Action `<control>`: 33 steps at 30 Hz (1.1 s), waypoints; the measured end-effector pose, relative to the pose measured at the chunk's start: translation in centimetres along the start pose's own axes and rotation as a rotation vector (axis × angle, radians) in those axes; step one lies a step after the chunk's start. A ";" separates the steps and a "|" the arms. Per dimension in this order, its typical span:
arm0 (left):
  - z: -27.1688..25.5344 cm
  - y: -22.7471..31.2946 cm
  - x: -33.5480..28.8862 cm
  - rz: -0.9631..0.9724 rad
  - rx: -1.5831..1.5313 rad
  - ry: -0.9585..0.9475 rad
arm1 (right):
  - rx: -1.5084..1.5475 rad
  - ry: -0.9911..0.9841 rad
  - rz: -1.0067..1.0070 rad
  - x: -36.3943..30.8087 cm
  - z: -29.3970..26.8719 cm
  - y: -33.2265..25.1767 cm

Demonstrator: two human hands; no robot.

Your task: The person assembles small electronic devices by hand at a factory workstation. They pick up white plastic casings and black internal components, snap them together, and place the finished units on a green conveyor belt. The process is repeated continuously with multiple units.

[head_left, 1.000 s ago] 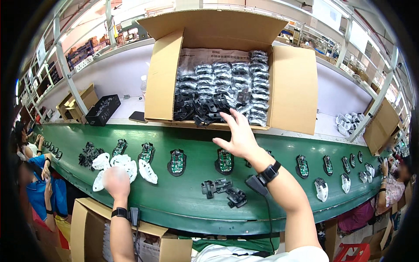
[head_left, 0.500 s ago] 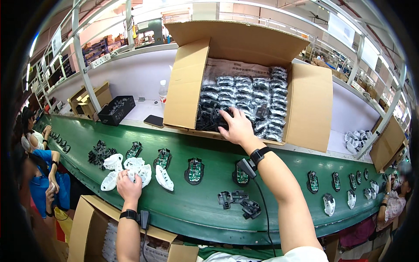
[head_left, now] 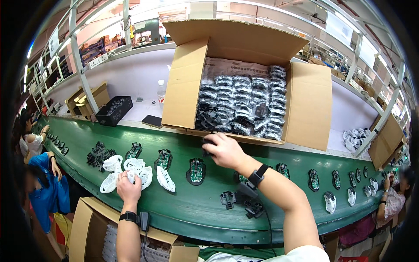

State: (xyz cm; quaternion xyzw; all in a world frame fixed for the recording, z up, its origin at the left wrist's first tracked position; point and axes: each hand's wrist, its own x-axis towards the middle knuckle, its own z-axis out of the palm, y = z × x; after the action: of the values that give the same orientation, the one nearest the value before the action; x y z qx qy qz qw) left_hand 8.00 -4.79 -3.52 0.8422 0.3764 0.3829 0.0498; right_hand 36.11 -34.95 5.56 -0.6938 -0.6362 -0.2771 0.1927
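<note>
My left hand (head_left: 129,187) has its fingers curled on a white mouse shell (head_left: 136,167) within a small cluster of such shells. Just in front of the large carton (head_left: 312,107), my right hand (head_left: 224,150) grips a dark black plastic part (head_left: 207,143), partly hidden by the fingers. Below that hand sits a mouse base with a green circuit board (head_left: 196,171); another base with a board (head_left: 163,160) lies to its left. Loose black plastic parts (head_left: 228,199) rest on the green belt nearer to me. Inside the carton are black parts (head_left: 207,118) and rows of plastic-wrapped pieces (head_left: 242,98).
A pile of black parts (head_left: 103,155) lies left on the green belt (head_left: 174,214). Behind stand a black bin (head_left: 114,111), a phone (head_left: 152,121) and a bottle (head_left: 161,91). Another open carton (head_left: 83,227) is below the belt. Co-workers sit at both sides.
My right hand has drawn back out of the carton toward me and left, bringing a black part over the belt. The left hand stays on the white shells. A co-worker at left has shifted.
</note>
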 end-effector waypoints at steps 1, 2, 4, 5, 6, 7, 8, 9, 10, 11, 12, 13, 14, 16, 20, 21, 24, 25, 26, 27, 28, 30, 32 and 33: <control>0.1 0.1 0.1 -0.006 0.006 -0.004 | 0.032 -0.040 -0.006 -0.8 0.0 -1.3; 0.2 0.0 0.1 -0.008 0.002 -0.006 | 0.065 -0.080 -0.012 -1.5 0.1 -2.6; 0.4 -0.1 0.0 -0.008 -0.012 -0.016 | 0.214 -0.195 0.016 -3.0 -0.1 -4.7; 0.5 0.0 0.1 -0.008 -0.026 -0.027 | 0.269 -0.286 0.027 -3.5 0.1 -5.7; 0.4 -0.1 0.1 -0.004 -0.026 -0.025 | 0.329 -0.376 0.033 -3.7 -0.1 -6.4; 0.4 -0.1 0.1 0.000 -0.027 -0.023 | 0.431 -0.404 -0.029 -4.0 -0.6 -6.7; 0.4 -0.2 0.0 0.004 -0.027 -0.021 | 0.532 -0.432 -0.091 -4.2 -1.2 -7.0; 0.7 0.0 0.0 0.010 -0.032 -0.030 | 0.541 -0.488 -0.120 -4.2 -1.5 -6.6; 0.7 -0.3 0.0 0.010 -0.030 -0.032 | 0.631 -0.426 -0.060 -3.5 -2.3 -6.2; 0.6 -0.5 0.1 0.009 -0.028 -0.034 | 0.588 -0.341 0.026 -2.7 -2.7 -4.9; 0.3 -0.6 0.0 0.012 -0.030 -0.030 | 0.547 -0.257 0.109 -1.8 -3.0 -3.2; 0.2 -0.5 0.0 0.015 -0.035 -0.027 | 0.340 -0.066 0.180 -1.3 -3.4 -1.3; -0.2 -0.6 -0.1 0.016 -0.036 -0.020 | 0.134 0.125 0.243 -0.9 -3.6 0.8; 0.2 -0.5 -0.2 0.012 -0.027 -0.026 | -0.238 0.288 0.339 -1.7 -4.2 5.0; 0.7 0.0 0.0 -0.001 -0.058 -0.043 | -0.321 -0.105 0.722 -4.0 -4.1 9.3; 0.7 -0.1 0.1 0.017 -0.054 -0.031 | -0.333 -0.069 0.681 -4.1 -4.1 9.5; 0.2 -0.1 0.2 -0.001 -0.058 -0.065 | -0.329 -0.055 0.671 -3.6 -3.6 9.9; 0.1 -0.1 0.2 -0.002 -0.066 -0.069 | -0.315 -0.040 0.683 -3.4 -3.6 9.7; 0.1 0.0 0.3 -0.003 -0.075 -0.073 | -0.301 -0.025 0.697 -3.3 -3.7 9.6; 0.0 0.0 0.3 -0.006 -0.084 -0.077 | -0.288 -0.011 0.709 -3.3 -3.8 9.5; 0.2 -0.1 0.3 0.007 -0.092 -0.071 | -0.248 0.107 0.663 -3.6 -3.9 9.4; 1.0 -0.1 0.4 0.035 -0.111 -0.062 | -0.171 0.341 0.571 -4.7 -4.2 9.1; 0.7 -0.5 0.4 0.047 -0.124 -0.073 | -0.009 0.391 0.645 -4.8 -5.6 7.0; 0.4 -0.7 0.3 0.053 -0.131 -0.083 | 0.062 0.405 0.627 -5.1 -6.5 5.6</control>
State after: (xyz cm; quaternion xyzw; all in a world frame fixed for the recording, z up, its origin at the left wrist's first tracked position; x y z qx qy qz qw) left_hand 8.01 -4.06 -3.87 0.8621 0.3256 0.3724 0.1101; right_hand 40.52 -43.58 7.81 -0.7800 -0.3498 -0.3166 0.4111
